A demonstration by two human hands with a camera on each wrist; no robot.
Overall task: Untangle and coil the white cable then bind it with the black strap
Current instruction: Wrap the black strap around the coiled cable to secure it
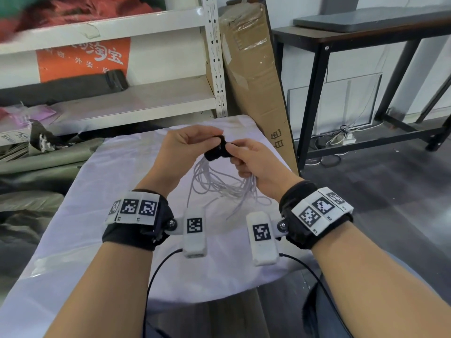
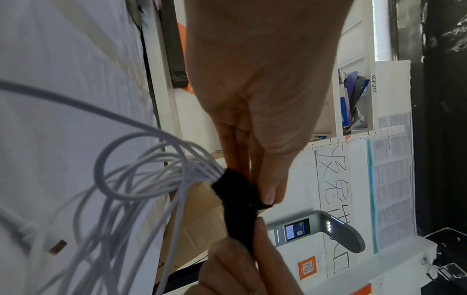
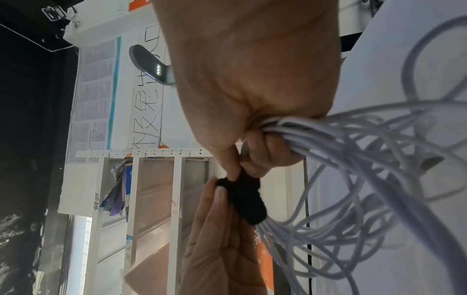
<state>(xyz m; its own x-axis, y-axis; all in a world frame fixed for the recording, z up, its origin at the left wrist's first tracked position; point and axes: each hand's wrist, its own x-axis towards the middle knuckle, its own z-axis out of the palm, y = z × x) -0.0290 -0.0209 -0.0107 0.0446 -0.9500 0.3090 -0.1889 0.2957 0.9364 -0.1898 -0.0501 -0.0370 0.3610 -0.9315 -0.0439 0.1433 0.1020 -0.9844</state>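
Both hands meet above the white cloth (image 1: pixel 102 230): the left hand (image 1: pixel 181 147) pinches the black strap (image 1: pixel 218 150) wrapped around the white cable (image 1: pixel 219 181), while the right hand (image 1: pixel 256 162) clutches the bundled loops and strap.

Storeroom or warehouse-type workspace. Evidence: white slotted metal shelving (image 1: pixel 214 57) holding fabric bundles; tall cardboard-wrapped roll (image 1: pixel 253 76) leaning beside it; black-framed workbench (image 1: pixel 324 45); power strip and loose leads on dark floor (image 1: pixel 346 139); cloth-covered work table (image 1: pixel 122 215).
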